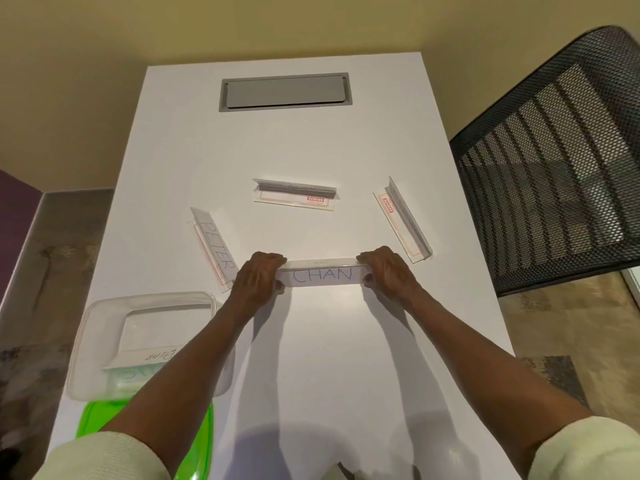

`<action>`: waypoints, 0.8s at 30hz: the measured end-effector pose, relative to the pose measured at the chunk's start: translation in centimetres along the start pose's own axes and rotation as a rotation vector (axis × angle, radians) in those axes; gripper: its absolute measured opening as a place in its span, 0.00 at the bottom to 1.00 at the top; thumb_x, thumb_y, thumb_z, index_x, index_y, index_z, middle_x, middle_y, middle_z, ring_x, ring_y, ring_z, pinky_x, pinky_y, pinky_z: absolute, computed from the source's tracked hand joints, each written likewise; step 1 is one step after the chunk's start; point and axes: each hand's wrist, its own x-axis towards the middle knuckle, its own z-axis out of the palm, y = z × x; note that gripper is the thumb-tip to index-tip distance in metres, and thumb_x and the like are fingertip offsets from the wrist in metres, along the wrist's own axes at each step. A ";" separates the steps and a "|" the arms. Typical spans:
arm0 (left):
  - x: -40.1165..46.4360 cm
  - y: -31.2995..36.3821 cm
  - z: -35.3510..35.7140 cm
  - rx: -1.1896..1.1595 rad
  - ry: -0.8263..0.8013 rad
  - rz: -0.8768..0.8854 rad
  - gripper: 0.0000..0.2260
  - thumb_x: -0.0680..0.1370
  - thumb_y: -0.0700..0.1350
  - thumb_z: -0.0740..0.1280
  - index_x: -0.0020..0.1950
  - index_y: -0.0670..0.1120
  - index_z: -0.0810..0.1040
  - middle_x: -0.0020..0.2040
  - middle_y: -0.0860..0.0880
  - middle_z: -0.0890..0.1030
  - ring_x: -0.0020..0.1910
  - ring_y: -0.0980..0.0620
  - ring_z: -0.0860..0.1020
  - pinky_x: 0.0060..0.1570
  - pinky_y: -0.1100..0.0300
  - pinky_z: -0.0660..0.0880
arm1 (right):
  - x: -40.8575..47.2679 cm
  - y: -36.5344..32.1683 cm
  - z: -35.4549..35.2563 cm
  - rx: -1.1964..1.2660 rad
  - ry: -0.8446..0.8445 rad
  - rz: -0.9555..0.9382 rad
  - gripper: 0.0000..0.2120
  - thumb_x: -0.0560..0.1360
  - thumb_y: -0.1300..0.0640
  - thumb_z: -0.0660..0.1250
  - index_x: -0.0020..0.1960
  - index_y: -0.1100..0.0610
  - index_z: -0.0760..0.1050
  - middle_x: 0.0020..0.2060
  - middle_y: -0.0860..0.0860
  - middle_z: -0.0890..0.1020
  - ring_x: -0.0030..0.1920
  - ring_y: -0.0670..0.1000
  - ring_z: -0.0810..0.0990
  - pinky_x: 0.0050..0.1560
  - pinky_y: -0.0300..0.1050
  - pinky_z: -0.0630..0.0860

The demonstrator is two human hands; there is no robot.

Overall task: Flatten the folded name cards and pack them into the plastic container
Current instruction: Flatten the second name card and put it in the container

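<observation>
From my remote seat, starting at the far left: the clear rectangular plastic container (104,327) sits near the left edge of the white table (311,358), and I can see flattened cards inside it, one with handwriting that reads upside down to me. A bright green plastic lid (100,414) pokes out just below it, partly under the left forearm. A bit further in, the folded clear name card marked PETER (213,247) stands angled on the table, its near end just beside the left hand (258,277). That hand is curled round the left end of the folded name card marked CHAN (322,273), fingers over the top edge, thumb in front. The right hand (388,270) mirrors it, pinching the card's right end the same way. So the CHAN card is held between both hands, low at the table's middle; can't tell if it's touching the surface. Behind it another folded card with a red label (294,195) sits further back, a fourth folded clear card (403,220) angles off to the right, and a black mesh chair (554,161) stands beside the table.
</observation>
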 end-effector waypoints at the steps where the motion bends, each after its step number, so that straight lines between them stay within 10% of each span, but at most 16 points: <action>1: 0.1 -0.1 -0.1 0.012 0.004 -0.001 0.26 0.65 0.38 0.78 0.63 0.39 0.78 0.61 0.43 0.80 0.59 0.39 0.76 0.55 0.46 0.76 | 0.0 0.1 0.0 -0.002 0.011 0.004 0.25 0.63 0.68 0.76 0.59 0.68 0.76 0.52 0.61 0.82 0.51 0.65 0.78 0.47 0.58 0.77; 16: 0.1 -0.2 0.0 0.049 0.138 0.054 0.13 0.63 0.34 0.78 0.47 0.40 0.84 0.37 0.41 0.84 0.39 0.41 0.82 0.36 0.49 0.77 | 0.6 -0.3 0.2 0.133 -0.028 0.183 0.13 0.75 0.61 0.66 0.59 0.61 0.78 0.51 0.63 0.79 0.53 0.64 0.77 0.54 0.58 0.75; 24: 0.5 0.7 -0.9 0.140 0.098 0.011 0.05 0.67 0.37 0.73 0.41 0.42 0.85 0.35 0.42 0.85 0.36 0.41 0.78 0.36 0.52 0.70 | 0.0 -1.0 -0.4 0.001 0.125 0.030 0.17 0.64 0.69 0.75 0.53 0.61 0.79 0.35 0.58 0.80 0.35 0.61 0.78 0.32 0.48 0.77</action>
